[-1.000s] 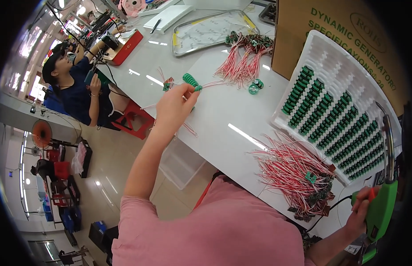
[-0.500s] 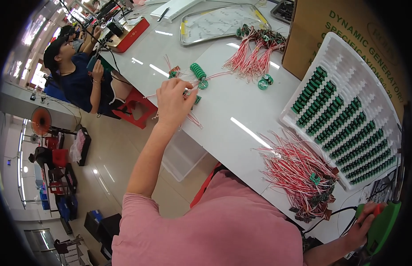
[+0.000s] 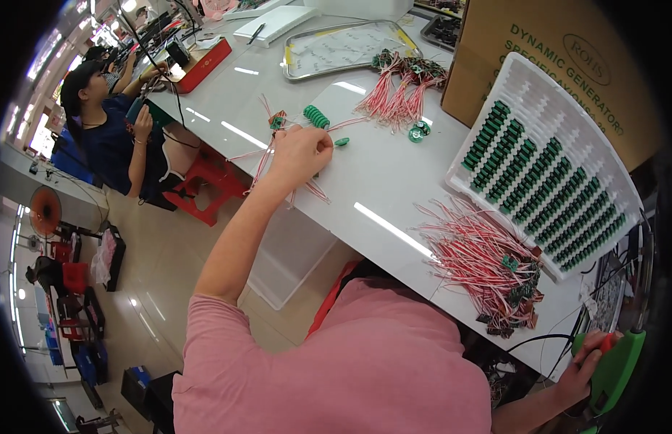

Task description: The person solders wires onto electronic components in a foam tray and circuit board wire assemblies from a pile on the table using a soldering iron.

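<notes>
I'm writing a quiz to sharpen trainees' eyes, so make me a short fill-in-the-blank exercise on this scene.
1. The hand nearest the green stack is the ____ one.
2. The right hand holds a tool whose body is coloured ____.
3. The tray with rows of green parts is coloured ____.
4. The wearer's shirt is coloured ____.

Missing words: left; green; white; pink.
</notes>
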### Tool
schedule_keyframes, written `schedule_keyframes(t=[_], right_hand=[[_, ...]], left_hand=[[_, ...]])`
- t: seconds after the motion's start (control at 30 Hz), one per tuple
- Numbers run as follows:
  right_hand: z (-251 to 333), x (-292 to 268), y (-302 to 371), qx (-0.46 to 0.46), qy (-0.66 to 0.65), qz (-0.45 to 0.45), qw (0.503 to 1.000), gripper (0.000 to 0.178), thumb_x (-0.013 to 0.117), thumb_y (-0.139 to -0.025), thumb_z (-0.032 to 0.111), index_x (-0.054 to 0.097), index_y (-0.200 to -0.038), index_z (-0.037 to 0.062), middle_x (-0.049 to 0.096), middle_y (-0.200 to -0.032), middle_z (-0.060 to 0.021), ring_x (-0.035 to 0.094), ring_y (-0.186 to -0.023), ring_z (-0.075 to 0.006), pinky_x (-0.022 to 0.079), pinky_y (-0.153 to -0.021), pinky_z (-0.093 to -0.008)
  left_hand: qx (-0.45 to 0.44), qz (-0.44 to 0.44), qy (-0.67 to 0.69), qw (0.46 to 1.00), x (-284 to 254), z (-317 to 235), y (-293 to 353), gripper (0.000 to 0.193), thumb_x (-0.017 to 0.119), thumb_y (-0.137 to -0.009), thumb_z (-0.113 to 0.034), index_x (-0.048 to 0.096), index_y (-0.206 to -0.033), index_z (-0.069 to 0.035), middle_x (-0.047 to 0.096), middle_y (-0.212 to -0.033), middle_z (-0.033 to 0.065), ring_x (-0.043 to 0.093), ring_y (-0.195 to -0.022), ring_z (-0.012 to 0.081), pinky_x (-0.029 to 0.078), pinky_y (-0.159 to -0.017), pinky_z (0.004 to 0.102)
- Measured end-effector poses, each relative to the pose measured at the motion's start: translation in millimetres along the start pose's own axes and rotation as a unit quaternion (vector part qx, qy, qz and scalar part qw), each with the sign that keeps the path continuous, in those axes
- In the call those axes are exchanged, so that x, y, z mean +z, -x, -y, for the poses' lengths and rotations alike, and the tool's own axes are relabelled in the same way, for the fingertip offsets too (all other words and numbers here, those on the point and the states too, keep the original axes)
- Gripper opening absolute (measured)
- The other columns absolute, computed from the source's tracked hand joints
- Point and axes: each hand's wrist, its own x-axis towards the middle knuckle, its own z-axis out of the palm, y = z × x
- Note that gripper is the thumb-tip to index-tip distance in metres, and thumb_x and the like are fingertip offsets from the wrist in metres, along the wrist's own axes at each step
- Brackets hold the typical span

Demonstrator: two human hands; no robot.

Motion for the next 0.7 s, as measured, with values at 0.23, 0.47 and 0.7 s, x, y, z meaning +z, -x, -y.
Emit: schedule_keyframes(t=[0.23,0.47,0.7], right_hand=[[29,16,8,-0.056,-0.001,0.021,0.998,0.035,0.039,-0.089,0.016,0.035,-0.118,-0.0022,0.035,-0.068,-0.0022,0.027,-0.056,-0.0085,0.024,-0.054,-0.0225],[37,14,20,-0.043,0.020,-0.006,0.999,0.040,0.043,-0.089,0.020,0.036,-0.123,0.0011,0.038,-0.067,-0.0018,0.028,-0.051,-0.0077,0.028,-0.055,-0.0250],[42,16,23,-0.056,0.016,-0.017,0.998,0.033,0.041,-0.088,0.013,0.037,-0.116,-0.0023,0.035,-0.067,-0.0020,0.027,-0.057,-0.0085,0.024,-0.055,-0.0235]], left_hand=[[-0.074,0.001,0.039,0.996,7,18,-8,0.012,0.054,-0.075,-0.019,0.061,-0.079,-0.011,0.063,-0.072,0.0038,0.059,-0.069,0.0245,0.039,-0.064,0.0374],[-0.056,-0.090,-0.048,0.993,10,20,-1,0.012,0.055,-0.075,-0.021,0.060,-0.076,-0.010,0.061,-0.067,0.0022,0.058,-0.065,0.0199,0.039,-0.059,0.0354],[-0.047,-0.045,-0.036,0.997,7,21,-3,0.018,0.060,-0.071,-0.026,0.061,-0.076,-0.009,0.062,-0.068,0.0014,0.058,-0.064,0.0183,0.039,-0.059,0.0337]])
